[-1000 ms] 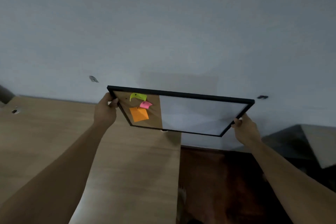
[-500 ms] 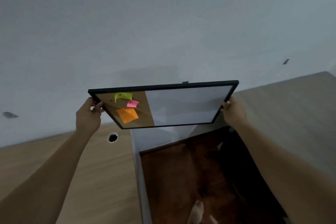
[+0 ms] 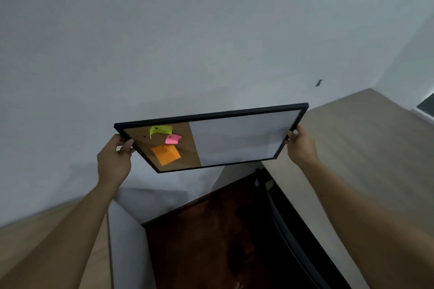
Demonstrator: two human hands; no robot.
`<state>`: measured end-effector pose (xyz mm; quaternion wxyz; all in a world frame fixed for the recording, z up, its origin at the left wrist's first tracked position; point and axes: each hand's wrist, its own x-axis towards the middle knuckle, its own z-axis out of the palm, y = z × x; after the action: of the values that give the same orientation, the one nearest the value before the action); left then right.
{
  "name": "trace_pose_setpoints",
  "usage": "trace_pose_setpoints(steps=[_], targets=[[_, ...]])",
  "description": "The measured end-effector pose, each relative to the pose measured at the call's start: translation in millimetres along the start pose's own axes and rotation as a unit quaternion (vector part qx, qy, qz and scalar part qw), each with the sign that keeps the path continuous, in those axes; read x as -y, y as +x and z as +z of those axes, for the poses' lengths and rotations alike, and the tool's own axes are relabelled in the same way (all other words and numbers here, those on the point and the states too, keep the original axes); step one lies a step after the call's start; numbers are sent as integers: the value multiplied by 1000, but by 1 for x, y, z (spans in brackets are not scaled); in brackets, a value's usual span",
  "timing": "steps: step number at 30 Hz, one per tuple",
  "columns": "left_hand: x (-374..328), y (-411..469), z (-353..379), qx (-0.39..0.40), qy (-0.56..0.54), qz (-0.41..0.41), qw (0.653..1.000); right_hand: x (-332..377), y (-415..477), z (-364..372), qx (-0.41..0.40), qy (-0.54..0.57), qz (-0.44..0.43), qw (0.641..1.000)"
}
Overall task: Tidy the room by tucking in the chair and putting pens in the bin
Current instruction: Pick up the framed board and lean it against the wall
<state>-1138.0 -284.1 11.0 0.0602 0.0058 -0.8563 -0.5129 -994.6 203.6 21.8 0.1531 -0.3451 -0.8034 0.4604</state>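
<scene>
I hold a black-framed board [image 3: 237,141] up in front of the pale wall, tilted nearly flat. Its left part is cork with yellow, pink and orange sticky notes [image 3: 165,154] pinned on; its right part is a white panel. My left hand [image 3: 115,159] grips the frame's left edge and my right hand [image 3: 300,146] grips its right edge. No chair, pen or bin is in view.
A wooden desk top [image 3: 47,248] lies at lower left and another wooden surface [image 3: 366,148] runs along the right. Between them is a gap down to the dark brown floor [image 3: 206,241]. A small dark mark [image 3: 318,82] sits on the wall.
The view has swung to the right, from above the left desk to the gap between the desks. The board, still held in both hands, has moved right and tilted; the right surface shows more.
</scene>
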Motion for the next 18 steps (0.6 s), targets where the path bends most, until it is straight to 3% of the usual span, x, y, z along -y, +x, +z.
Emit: trace_pose_setpoints(steps=[7, 18], targets=[[-14, 0, 95, 35, 18, -11, 999, -48, 55, -32, -36, -95, 58, 993], [-10, 30, 161, 58, 73, -17, 995, -74, 137, -5, 39, -95, 141, 985]])
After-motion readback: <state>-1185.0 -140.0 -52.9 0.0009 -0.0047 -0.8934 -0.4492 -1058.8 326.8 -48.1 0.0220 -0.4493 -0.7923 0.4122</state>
